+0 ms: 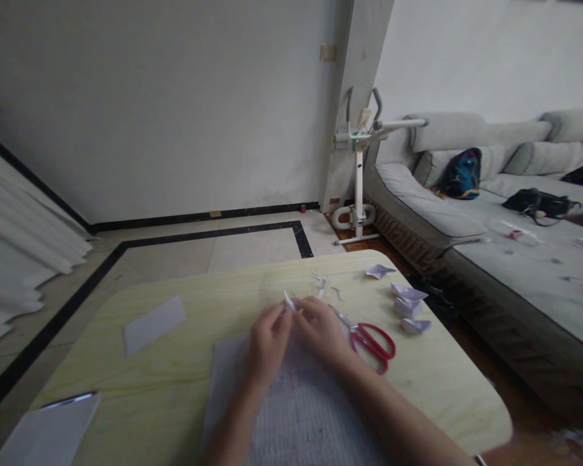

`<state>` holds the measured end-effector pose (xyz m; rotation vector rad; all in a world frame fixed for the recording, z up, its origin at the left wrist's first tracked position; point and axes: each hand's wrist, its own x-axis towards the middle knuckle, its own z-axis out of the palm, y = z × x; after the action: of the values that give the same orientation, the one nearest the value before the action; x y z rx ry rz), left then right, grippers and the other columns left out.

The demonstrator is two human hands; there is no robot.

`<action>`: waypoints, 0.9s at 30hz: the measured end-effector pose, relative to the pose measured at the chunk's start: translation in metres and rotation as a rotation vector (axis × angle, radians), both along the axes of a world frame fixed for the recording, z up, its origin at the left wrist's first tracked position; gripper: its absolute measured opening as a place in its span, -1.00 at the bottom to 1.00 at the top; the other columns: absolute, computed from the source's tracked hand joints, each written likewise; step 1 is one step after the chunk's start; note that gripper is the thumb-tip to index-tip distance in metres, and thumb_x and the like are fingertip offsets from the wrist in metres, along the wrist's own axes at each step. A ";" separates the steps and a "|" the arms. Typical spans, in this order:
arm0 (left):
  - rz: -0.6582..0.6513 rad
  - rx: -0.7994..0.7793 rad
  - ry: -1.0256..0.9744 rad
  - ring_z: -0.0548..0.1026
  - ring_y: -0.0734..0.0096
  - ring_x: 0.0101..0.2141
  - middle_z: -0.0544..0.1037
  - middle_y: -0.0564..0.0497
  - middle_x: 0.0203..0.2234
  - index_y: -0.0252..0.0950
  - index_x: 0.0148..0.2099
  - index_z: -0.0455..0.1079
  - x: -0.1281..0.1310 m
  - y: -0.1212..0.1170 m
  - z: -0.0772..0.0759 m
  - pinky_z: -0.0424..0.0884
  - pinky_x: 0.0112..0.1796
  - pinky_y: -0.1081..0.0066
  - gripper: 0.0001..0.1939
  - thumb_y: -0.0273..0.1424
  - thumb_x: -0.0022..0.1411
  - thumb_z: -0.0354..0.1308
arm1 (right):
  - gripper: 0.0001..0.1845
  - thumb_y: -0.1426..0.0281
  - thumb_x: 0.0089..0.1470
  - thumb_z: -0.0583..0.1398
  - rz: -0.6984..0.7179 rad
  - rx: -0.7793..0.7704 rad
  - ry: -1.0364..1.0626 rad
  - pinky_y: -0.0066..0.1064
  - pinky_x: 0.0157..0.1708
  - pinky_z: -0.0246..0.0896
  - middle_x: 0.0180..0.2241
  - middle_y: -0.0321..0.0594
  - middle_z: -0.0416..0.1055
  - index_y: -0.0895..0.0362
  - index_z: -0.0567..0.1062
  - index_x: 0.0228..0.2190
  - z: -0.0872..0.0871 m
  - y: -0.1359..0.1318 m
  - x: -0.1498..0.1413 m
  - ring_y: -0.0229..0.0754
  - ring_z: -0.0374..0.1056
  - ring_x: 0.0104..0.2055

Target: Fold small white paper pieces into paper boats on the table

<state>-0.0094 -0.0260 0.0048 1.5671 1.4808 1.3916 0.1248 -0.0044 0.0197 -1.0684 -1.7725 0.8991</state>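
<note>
Between the fingertips of both hands is a small folded piece of white paper (289,300), its pointed tip sticking up. My left hand (271,327) pinches it from the left, and my right hand (319,323) grips it from the right. Under my forearms lies a large sheet with rows of writing (296,408). Scissors with red handles (373,346) rest just right of my right hand, their blades partly hidden by it. Thin paper scraps (322,287) are scattered beyond my fingers.
Several folded paper boats (408,293) sit along the right edge of the wooden table (175,388). At left lie a blank paper strip (154,325) and a white sheet (53,430) with a pen (68,400). A sofa (466,226) and exercise machine (359,168) stand beyond.
</note>
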 end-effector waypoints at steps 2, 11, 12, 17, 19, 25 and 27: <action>-0.009 0.014 0.038 0.49 0.29 -0.25 0.56 -0.08 -0.31 -0.29 -0.21 0.50 0.000 0.001 0.000 0.38 -0.20 0.40 -0.77 -0.32 0.23 0.05 | -0.66 0.46 0.09 0.12 0.005 0.013 -0.014 -0.43 -0.37 0.16 -0.36 -0.22 0.40 0.04 0.52 -0.10 0.000 0.000 0.000 -0.23 0.28 -0.39; -0.016 -0.028 0.109 0.47 0.34 -0.33 0.53 -0.05 -0.38 -0.31 -0.28 0.45 -0.002 -0.001 -0.001 0.36 -0.26 0.45 -0.77 -0.36 0.27 -0.02 | -0.63 0.52 0.07 0.11 0.030 0.029 -0.062 -0.42 -0.38 0.15 -0.36 -0.21 0.38 0.03 0.50 -0.09 -0.002 -0.002 0.000 -0.22 0.28 -0.37; -0.016 -0.018 0.124 0.47 0.34 -0.33 0.53 -0.04 -0.38 -0.30 -0.28 0.45 -0.002 -0.001 -0.001 0.36 -0.26 0.45 -0.78 -0.36 0.26 -0.01 | -0.63 0.51 0.08 0.11 0.039 0.025 -0.060 -0.42 -0.37 0.16 -0.36 -0.21 0.39 0.03 0.50 -0.09 -0.002 -0.002 0.000 -0.21 0.28 -0.36; 0.030 -0.046 0.151 0.48 0.33 -0.36 0.54 -0.03 -0.41 -0.29 -0.28 0.46 -0.002 -0.002 0.001 0.35 -0.29 0.45 -0.78 -0.34 0.24 0.01 | -0.67 0.47 0.10 0.11 0.014 0.017 -0.048 -0.39 -0.35 0.18 -0.33 -0.18 0.41 0.04 0.52 -0.11 -0.002 -0.001 0.000 -0.19 0.30 -0.34; 0.033 -0.076 0.134 0.48 0.35 -0.39 0.55 -0.01 -0.45 -0.29 -0.29 0.46 -0.002 -0.002 0.001 0.34 -0.32 0.46 -0.76 -0.32 0.25 0.00 | -0.69 0.45 0.11 0.11 -0.002 0.015 -0.037 -0.39 -0.34 0.18 -0.34 -0.18 0.42 0.04 0.53 -0.13 -0.001 -0.001 0.000 -0.19 0.30 -0.34; 0.009 -0.041 0.127 0.46 0.37 -0.41 0.52 0.01 -0.49 -0.29 -0.37 0.45 -0.001 -0.001 -0.001 0.34 -0.33 0.48 -0.75 -0.34 0.25 -0.01 | -0.79 0.42 0.09 0.14 -0.037 0.023 0.017 -0.39 -0.33 0.19 -0.37 -0.18 0.43 0.08 0.57 -0.28 -0.002 0.000 -0.001 -0.19 0.32 -0.35; 0.003 -0.037 0.091 0.48 0.34 -0.36 0.54 -0.01 -0.45 -0.30 -0.34 0.47 -0.001 -0.001 -0.001 0.36 -0.29 0.45 -0.75 -0.35 0.24 -0.01 | -0.85 0.41 0.07 0.17 -0.060 0.025 0.029 -0.41 -0.37 0.18 -0.39 -0.19 0.42 0.09 0.56 -0.35 -0.004 0.000 -0.001 -0.21 0.30 -0.39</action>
<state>-0.0102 -0.0272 0.0037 1.6250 1.5536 1.3020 0.1238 -0.0044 0.0162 -1.0822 -1.7147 0.8498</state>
